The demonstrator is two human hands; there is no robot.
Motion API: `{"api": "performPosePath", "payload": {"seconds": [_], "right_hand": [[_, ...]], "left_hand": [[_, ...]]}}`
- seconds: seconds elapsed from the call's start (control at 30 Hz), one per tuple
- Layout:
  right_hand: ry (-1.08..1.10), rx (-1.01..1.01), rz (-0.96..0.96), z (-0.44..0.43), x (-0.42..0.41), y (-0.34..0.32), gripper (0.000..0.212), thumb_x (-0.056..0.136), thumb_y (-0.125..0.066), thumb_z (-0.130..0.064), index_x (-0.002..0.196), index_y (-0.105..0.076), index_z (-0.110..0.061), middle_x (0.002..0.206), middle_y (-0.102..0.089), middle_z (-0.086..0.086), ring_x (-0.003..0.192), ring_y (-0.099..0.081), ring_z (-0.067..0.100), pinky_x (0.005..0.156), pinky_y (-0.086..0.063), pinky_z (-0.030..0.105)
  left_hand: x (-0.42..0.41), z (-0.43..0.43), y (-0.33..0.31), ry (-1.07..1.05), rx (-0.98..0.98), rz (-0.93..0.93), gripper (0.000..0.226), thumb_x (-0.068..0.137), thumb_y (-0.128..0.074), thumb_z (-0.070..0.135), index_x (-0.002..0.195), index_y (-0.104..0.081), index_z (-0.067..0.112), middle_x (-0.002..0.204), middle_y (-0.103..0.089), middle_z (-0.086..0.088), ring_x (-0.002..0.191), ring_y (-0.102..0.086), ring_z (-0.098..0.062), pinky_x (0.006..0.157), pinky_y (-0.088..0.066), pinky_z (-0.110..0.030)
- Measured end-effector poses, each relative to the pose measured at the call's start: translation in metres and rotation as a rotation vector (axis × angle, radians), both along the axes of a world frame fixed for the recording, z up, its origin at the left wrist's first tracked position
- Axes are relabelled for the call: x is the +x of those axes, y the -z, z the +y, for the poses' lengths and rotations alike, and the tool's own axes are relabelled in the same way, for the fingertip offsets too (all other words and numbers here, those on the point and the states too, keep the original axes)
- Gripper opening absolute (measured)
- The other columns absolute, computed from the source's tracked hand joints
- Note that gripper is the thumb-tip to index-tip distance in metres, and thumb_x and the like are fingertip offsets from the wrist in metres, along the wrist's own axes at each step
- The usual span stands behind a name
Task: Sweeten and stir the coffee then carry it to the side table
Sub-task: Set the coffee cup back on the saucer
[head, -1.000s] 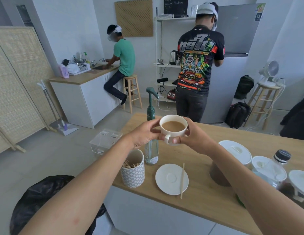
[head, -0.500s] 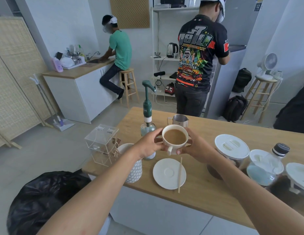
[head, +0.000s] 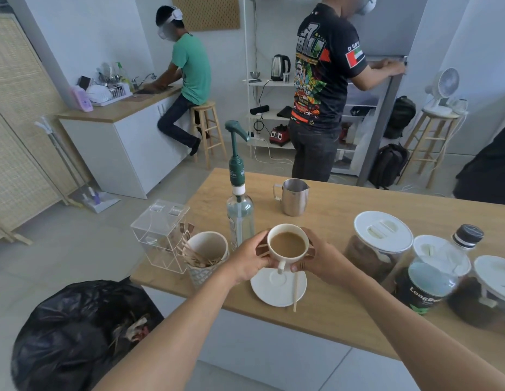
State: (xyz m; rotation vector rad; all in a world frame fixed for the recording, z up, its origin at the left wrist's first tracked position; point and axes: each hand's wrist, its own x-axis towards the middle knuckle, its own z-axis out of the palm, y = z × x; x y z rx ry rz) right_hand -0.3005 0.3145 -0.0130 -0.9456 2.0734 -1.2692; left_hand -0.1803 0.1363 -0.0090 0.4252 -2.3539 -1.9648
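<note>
A white cup of milky coffee (head: 287, 245) hangs just above a white saucer (head: 273, 289) on the wooden counter (head: 344, 300). My left hand (head: 249, 259) grips the cup's left side and my right hand (head: 320, 259) grips its right side. The handle points toward me. A wooden stir stick (head: 295, 292) lies across the saucer's right rim. A syrup pump bottle (head: 239, 198) with a green pump stands just behind my left hand.
A patterned cup of wooden stirrers (head: 206, 256) and a clear acrylic box (head: 159, 235) stand left of the saucer. A steel milk jug (head: 294, 196) is behind; lidded jars (head: 379, 244) and a dark bottle (head: 431, 280) crowd the right. A black bin bag (head: 76, 331) sits below left. Two people work beyond.
Both hands have lowered the cup from in front of the pump bottle down toward the saucer. The view has tilted downward with it.
</note>
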Motion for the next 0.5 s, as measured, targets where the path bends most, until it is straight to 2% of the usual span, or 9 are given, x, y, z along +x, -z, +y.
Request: {"api": "performPosePath", "payload": {"seconds": [0.17, 0.27, 0.4, 0.5], "right_hand": [[-0.001, 0.006, -0.021, -0.002, 0.003, 0.018, 0.080, 0.065, -0.089, -0.010, 0.122, -0.044, -0.046, 0.117, -0.063, -0.015, 0.109, -0.059, -0.003, 0.082, -0.051, 0.013], [-0.004, 0.017, -0.043, -0.003, 0.004, 0.031, 0.082, 0.063, -0.089, -0.011, 0.125, -0.046, -0.040, 0.116, -0.065, -0.010, 0.111, -0.062, 0.005, 0.090, -0.053, 0.024], [0.004, 0.053, -0.029, -0.003, 0.005, 0.047, 0.082, 0.061, -0.090, -0.012, 0.122, -0.047, -0.044, 0.113, -0.067, -0.013, 0.108, -0.063, 0.005, 0.087, -0.052, 0.020], [0.020, 0.078, 0.008, -0.003, 0.008, 0.054, 0.083, 0.061, -0.090, -0.021, 0.125, -0.044, -0.046, 0.115, -0.065, -0.015, 0.110, -0.062, 0.007, 0.092, -0.050, 0.027]], "left_hand": [[0.001, -0.002, 0.017, -0.009, -0.017, -0.032, 0.074, 0.076, -0.078, -0.004, 0.138, -0.048, 0.023, 0.121, -0.065, 0.010, 0.107, -0.061, 0.008, 0.085, -0.050, -0.014], [0.003, -0.003, 0.030, -0.010, -0.023, -0.055, 0.075, 0.077, -0.077, -0.005, 0.140, -0.047, 0.020, 0.125, -0.064, 0.004, 0.115, -0.059, -0.002, 0.090, -0.049, -0.018], [0.005, -0.002, 0.044, -0.001, -0.053, -0.088, 0.077, 0.077, -0.079, 0.002, 0.142, -0.044, 0.024, 0.124, -0.062, 0.014, 0.114, -0.056, 0.008, 0.083, -0.047, -0.011], [0.005, 0.000, 0.053, 0.002, -0.083, -0.101, 0.079, 0.077, -0.081, 0.006, 0.143, -0.043, 0.027, 0.129, -0.060, 0.013, 0.121, -0.054, 0.001, 0.092, -0.047, -0.016]]}}
